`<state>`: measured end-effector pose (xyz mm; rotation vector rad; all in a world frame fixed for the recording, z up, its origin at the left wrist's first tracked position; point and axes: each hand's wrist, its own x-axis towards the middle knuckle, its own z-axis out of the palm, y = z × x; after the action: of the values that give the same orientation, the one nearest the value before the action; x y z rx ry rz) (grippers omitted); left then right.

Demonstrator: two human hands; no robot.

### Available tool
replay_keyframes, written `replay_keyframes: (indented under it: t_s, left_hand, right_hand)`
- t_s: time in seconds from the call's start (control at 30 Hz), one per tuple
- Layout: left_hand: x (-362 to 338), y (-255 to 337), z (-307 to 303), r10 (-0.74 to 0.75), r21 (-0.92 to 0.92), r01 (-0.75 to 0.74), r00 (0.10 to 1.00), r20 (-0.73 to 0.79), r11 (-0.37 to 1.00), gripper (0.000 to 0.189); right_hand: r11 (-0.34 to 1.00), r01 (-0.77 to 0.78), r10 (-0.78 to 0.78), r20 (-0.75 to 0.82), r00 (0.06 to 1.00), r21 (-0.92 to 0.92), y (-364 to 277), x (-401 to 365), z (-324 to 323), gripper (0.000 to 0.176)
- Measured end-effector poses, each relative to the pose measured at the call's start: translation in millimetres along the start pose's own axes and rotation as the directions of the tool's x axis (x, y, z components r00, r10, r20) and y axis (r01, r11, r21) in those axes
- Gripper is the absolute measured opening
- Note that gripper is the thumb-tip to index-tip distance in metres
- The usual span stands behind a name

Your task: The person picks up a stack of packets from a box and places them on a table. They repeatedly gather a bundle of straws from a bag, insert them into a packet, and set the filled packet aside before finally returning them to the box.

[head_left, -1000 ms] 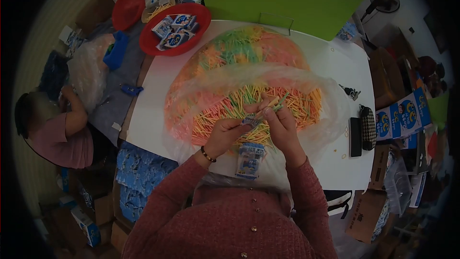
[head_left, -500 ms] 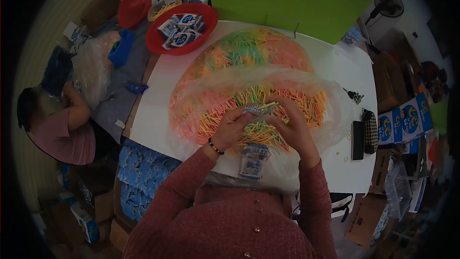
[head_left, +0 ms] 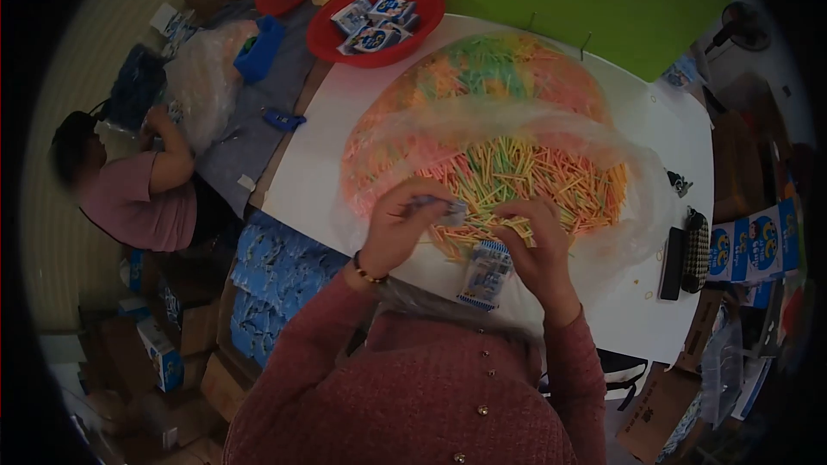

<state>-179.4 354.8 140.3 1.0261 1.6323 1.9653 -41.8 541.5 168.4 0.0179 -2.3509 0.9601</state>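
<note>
My left hand (head_left: 398, 228) is closed around a small blue-and-white plastic packet (head_left: 452, 213), its clear end sticking out past the fingertips. My right hand (head_left: 538, 250) is curled at the near edge of the loose coloured sticks (head_left: 551, 176); a few yellow-green sticks (head_left: 519, 226) show at its fingertips, apparently pinched. The sticks, in orange, pink, yellow and green, spill from a large clear plastic bag (head_left: 517, 116) on the white table (head_left: 301, 168). Between my wrists a clear packet with blue striped ends (head_left: 485, 275) lies on the table.
A red basin (head_left: 435, 21) of filled packets stands at the back left. To the right lie a black box (head_left: 673, 264) and a checked pouch (head_left: 696, 250). A green board (head_left: 586, 0) rises behind. Another person (head_left: 142, 194) works at left, beside blue wrappers (head_left: 284, 280).
My hands have moved apart, the left one keeping the packet and the right one lowering toward the near sticks. The whole view has shifted, so the table appears further right and higher.
</note>
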Motion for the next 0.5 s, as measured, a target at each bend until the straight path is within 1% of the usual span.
replay_keyframes:
  t_s: [0.03,0.07,0.13,0.17,0.2,0.23,0.27,0.3,0.33,0.37,0.4,0.43,0.47,0.5]
  left_hand:
    - [-9.1,10.5,-17.0,-0.038,-0.009,0.037,0.988,-0.149,0.999,0.015]
    - [-18.8,23.6,-36.6,-0.076,-0.025,0.072,0.953,-0.292,0.997,0.012]
    - [-23.2,49.5,-71.5,-0.111,-0.049,0.100,0.855,-0.507,0.994,0.015]
    - [-33.4,40.0,-108.0,-0.118,0.004,0.143,0.832,-0.542,0.990,0.017]
    - [-45.7,19.9,-147.3,-0.122,0.055,0.186,0.811,-0.572,0.981,0.019]
    - [-56.0,2.5,-178.1,-0.130,0.049,0.191,0.813,-0.567,0.980,0.019]
    - [-65.7,-15.9,-204.3,-0.146,0.128,0.270,0.796,-0.587,0.954,0.020]
    - [-69.7,-33.2,-216.0,-0.160,0.204,0.348,0.777,-0.608,0.915,0.021]
    - [-68.0,-48.0,-216.2,-0.168,0.199,0.352,0.779,-0.604,0.915,0.021]
    - [-66.6,-61.6,-217.6,-0.147,0.298,0.399,0.777,-0.613,0.867,0.023]
    - [-61.7,-63.7,-212.0,-0.124,0.394,0.442,0.776,-0.618,0.806,0.026]
    - [-57.3,-63.4,-208.0,-0.132,0.391,0.444,0.779,-0.613,0.806,0.026]
    - [-51.0,-62.8,-204.3,0.191,0.723,0.331,0.822,-0.537,0.607,0.023]
    - [-39.1,-54.8,-191.3,0.460,0.933,0.215,0.824,-0.331,0.287,0.021]
  right_hand:
    - [0.973,-0.171,0.176,-0.020,0.984,0.153,-6.6,-4.7,-9.4,0.019]
    - [0.894,-0.333,0.352,-0.012,0.936,0.299,-8.1,-13.4,-16.9,0.020]
    - [0.797,-0.394,0.481,-0.087,0.873,0.458,12.4,-43.0,-30.7,0.018]
    - [0.748,-0.427,0.554,-0.123,0.823,0.509,17.2,-53.9,-35.6,0.014]
    - [0.746,-0.434,0.561,-0.123,0.819,0.505,22.3,-66.8,-39.8,0.014]
    - [0.715,-0.478,0.603,-0.105,0.790,0.510,27.2,-80.0,-43.5,0.014]
    - [0.683,-0.519,0.643,-0.088,0.760,0.514,29.5,-90.1,-45.3,0.013]
    - [0.683,-0.525,0.649,-0.090,0.756,0.508,28.7,-97.1,-44.3,0.013]
    - [0.650,-0.572,0.675,-0.034,0.737,0.501,26.3,-103.1,-41.7,0.012]
    - [0.615,-0.617,0.699,0.022,0.715,0.491,23.1,-107.1,-39.2,0.011]
    - [0.611,-0.623,0.706,0.021,0.708,0.488,18.0,-108.7,-37.8,0.011]
    - [0.622,-0.678,0.731,0.020,0.682,0.391,12.0,-108.9,-36.6,0.009]
    - [0.624,-0.725,0.755,0.013,0.655,0.290,7.2,-109.4,-35.1,0.007]
    - [0.619,-0.731,0.763,0.000,0.646,0.285,3.9,-111.2,-34.1,0.007]
